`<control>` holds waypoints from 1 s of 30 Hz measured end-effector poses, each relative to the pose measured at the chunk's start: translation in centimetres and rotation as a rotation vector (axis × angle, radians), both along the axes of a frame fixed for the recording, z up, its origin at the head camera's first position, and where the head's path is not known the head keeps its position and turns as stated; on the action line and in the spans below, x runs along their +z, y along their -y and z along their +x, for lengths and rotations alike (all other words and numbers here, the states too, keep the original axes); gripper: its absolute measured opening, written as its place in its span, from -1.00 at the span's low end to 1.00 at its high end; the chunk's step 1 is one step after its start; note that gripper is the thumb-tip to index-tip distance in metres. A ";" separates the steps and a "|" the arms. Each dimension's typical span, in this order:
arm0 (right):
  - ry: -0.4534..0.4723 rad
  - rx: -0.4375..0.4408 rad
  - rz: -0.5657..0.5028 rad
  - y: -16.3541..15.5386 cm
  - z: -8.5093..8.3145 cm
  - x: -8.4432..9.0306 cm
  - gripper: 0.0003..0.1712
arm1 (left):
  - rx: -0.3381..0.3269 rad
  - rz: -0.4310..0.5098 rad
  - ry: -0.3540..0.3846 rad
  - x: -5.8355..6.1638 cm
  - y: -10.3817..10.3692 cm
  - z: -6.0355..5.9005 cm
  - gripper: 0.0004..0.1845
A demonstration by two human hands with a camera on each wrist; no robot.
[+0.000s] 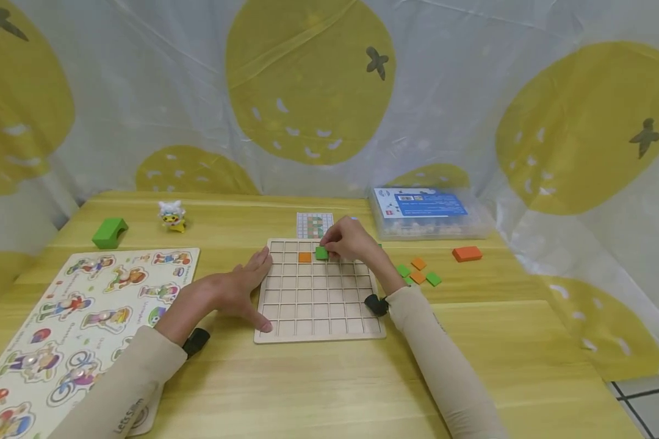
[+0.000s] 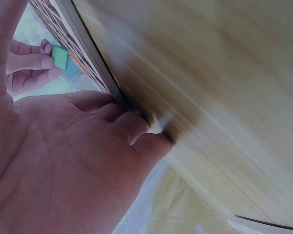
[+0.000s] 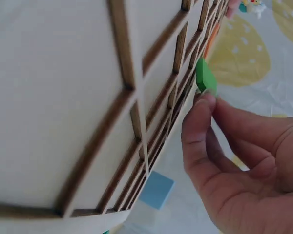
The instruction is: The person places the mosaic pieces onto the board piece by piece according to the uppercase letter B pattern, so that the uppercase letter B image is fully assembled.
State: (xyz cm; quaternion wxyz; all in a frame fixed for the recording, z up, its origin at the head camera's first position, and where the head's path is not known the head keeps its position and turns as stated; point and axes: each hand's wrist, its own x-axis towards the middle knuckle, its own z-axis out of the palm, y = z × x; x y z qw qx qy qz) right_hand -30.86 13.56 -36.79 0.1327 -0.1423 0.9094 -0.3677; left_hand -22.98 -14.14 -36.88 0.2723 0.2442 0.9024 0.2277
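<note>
Tile [image 1: 321,253], small and green, was pinched in the right hand [image 1: 351,241] at the grid board's [image 1: 318,317] second row, just right of an orange tile [image 1: 304,257] already in a cell. It looked light, stiff and smooth, so a fingertip pinch on its side edges seemed best. The left hand [image 1: 241,289] lay flat with straight fingers against the board's left edge. Farther right, loose tiles [image 1: 417,272] lay near a plastic box [image 1: 428,213].
</note>
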 end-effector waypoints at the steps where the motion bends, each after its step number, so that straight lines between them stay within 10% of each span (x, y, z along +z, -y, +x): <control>1: -0.003 0.003 0.010 0.0 0.1 0.0 -0.85 | 0.001 -0.001 0.000 0.0 -0.1 0.0 0.54; 30: -0.011 0.130 0.041 -0.3 0.6 -0.4 -0.76 | 0.001 -0.008 0.000 -0.2 0.1 0.1 0.55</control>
